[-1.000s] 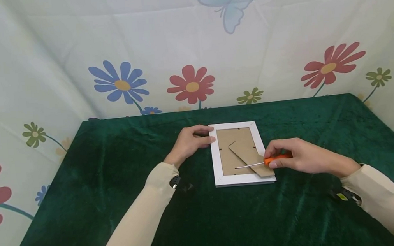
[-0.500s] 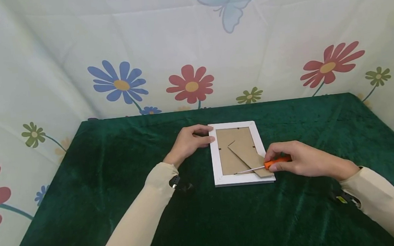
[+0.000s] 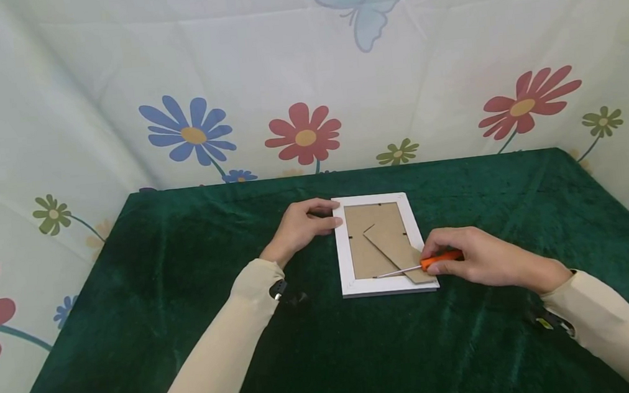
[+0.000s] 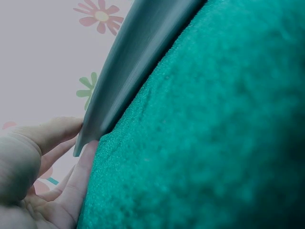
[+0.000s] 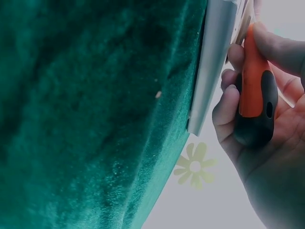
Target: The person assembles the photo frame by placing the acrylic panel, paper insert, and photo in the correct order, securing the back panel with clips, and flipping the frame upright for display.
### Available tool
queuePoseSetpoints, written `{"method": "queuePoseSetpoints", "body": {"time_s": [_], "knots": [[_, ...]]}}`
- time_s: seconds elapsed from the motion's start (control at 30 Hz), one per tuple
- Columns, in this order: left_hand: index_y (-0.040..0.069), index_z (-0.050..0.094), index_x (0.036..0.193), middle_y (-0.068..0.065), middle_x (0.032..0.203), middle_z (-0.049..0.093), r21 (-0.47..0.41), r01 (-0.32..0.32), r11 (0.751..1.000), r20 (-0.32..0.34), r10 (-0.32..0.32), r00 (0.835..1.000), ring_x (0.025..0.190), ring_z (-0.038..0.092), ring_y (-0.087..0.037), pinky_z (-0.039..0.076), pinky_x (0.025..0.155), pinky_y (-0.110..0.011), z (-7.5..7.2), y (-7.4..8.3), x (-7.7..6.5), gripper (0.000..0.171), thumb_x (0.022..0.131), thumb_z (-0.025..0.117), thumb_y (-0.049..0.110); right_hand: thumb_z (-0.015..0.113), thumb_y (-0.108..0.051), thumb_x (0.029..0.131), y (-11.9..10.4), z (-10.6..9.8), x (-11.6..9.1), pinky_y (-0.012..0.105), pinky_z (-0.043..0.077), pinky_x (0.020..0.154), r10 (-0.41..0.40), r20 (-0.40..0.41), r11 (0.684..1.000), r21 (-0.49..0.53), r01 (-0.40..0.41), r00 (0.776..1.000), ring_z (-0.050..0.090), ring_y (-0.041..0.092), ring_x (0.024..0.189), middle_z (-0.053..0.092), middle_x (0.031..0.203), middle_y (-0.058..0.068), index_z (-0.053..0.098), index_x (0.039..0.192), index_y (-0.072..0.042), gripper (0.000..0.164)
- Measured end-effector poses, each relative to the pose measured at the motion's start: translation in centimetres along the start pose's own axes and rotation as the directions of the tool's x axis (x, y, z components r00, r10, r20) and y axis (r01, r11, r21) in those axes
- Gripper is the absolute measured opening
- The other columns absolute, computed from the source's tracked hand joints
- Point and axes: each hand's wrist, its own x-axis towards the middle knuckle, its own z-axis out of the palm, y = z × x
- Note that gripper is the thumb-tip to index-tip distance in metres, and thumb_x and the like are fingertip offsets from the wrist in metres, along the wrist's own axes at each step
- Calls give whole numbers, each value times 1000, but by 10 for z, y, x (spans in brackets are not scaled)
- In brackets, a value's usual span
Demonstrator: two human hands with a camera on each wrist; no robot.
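A white picture frame lies face down, its brown backing board showing with small dark tabs around the edge. My left hand pinches the frame's left side near the far corner; in the left wrist view the thumb is on the frame's edge and a finger is beneath it. My right hand grips a screwdriver by its orange and black handle. The thin shaft crosses the easel stand, and its tip is at the tab on the near edge of the backing.
Dark green velvet cloth covers the table under the frame. Behind it hangs a white curtain printed with flowers and a butterfly. A wrist camera strap sits at the left cuff, another at the right cuff.
The screwdriver tip has come down slightly toward me, onto the tab at the frame's near edge, with my right hand lowering a little. My left hand keeps its hold.
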Motion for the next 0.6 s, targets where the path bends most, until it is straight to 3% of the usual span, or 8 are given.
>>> {"method": "queuePoseSetpoints", "body": {"time_s": [0.3,0.6], "knots": [[19,74,135,-3,125,70,-7,8,1000,1,-8,1000,99,73,-21,59,98,-37,0,1,-1,41,95,84,26,79,-11,98,2,5,1,27,56,77,-69,-51,997,-49,67,996,63,9,89,67,103,-14,69,108,-21,17],[20,74,134,-3,125,70,-2,14,1000,8,-14,1000,99,73,-21,58,100,-39,0,2,-1,41,95,84,26,79,-9,97,4,6,1,28,55,77,-84,-56,994,-68,80,995,61,7,88,63,100,-16,70,104,-23,18]]}}
